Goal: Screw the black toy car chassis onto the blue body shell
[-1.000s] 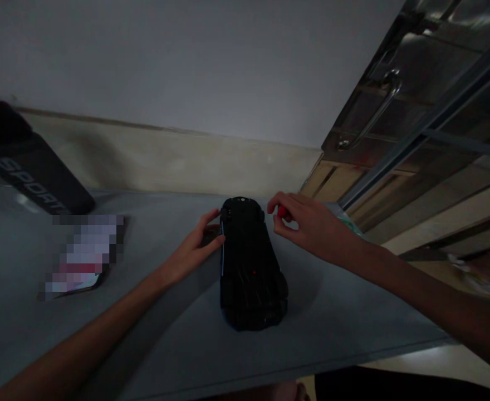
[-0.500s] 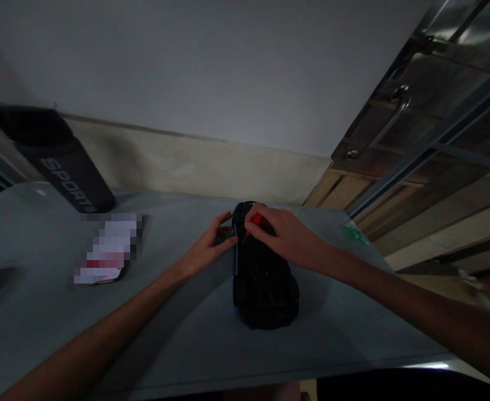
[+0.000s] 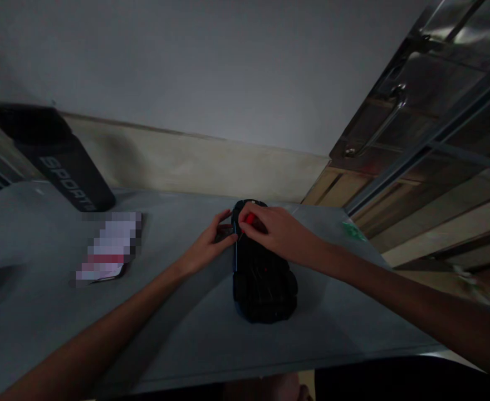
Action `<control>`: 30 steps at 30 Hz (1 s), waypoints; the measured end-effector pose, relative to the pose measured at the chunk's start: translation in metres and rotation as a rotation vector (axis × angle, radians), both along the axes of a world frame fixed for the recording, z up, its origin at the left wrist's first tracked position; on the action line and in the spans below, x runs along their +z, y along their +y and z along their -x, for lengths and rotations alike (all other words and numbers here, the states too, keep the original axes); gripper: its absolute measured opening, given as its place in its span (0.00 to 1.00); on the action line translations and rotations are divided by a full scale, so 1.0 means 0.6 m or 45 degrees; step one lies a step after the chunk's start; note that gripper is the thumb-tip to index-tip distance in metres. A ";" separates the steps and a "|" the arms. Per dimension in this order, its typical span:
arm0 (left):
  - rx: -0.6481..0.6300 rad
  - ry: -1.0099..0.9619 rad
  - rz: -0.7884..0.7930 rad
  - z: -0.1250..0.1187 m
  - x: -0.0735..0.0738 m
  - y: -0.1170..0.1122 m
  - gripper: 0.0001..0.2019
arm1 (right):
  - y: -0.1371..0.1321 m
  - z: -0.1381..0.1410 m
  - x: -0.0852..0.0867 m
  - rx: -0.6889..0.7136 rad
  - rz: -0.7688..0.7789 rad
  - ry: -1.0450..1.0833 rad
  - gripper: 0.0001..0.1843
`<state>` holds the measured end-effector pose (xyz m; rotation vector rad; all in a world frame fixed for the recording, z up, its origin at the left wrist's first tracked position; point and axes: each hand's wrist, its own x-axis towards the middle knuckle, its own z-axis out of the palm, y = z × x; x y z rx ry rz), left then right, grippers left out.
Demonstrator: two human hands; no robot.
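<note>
A toy car (image 3: pixel 264 284) lies upside down on the grey table, its black underside up and a blue edge showing along its left side. My left hand (image 3: pixel 207 245) is at the car's far left edge, thumb and fingertips against it, steadying it; some fingers are partly hidden. Pinched in my right hand (image 3: pixel 270 225) is a screwdriver with a red handle (image 3: pixel 250 218). Its thin shaft slants down to the left, toward the car's left edge near my left thumb. Where the tip meets the car is too dark to make out.
A black sports bottle (image 3: pixel 67 167) stands at the back left, with a phone-like flat object (image 3: pixel 113 239), pixelated, in front of it. Green plastic scraps (image 3: pixel 353 230) lie near the table's right edge. Behind the table (image 3: pixel 178 334) is a wall; a metal door with a handle (image 3: pixel 378 128) is at right.
My right hand and the screwdriver have shifted slightly left, toward the car's left edge. My left hand and the toy car stay nearly where they were.
</note>
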<state>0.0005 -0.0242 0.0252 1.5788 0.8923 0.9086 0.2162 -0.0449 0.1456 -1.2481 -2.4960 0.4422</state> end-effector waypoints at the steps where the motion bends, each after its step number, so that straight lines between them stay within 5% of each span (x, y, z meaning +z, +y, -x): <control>1: 0.003 -0.003 0.000 -0.001 0.002 0.000 0.39 | 0.001 0.001 0.003 -0.010 -0.013 -0.025 0.03; 8: 0.005 -0.027 0.062 -0.010 0.001 -0.013 0.36 | 0.005 0.007 0.015 -0.049 -0.104 -0.206 0.07; 16: -0.082 0.093 -0.023 0.015 0.013 -0.061 0.44 | 0.022 0.003 0.011 0.022 -0.096 -0.161 0.06; 20: -0.076 0.192 -0.075 0.020 0.017 -0.070 0.45 | 0.024 0.003 -0.003 0.099 -0.124 -0.033 0.04; 30: -0.147 0.283 -0.047 0.029 0.014 -0.072 0.54 | -0.011 -0.010 -0.058 0.088 -0.216 0.178 0.18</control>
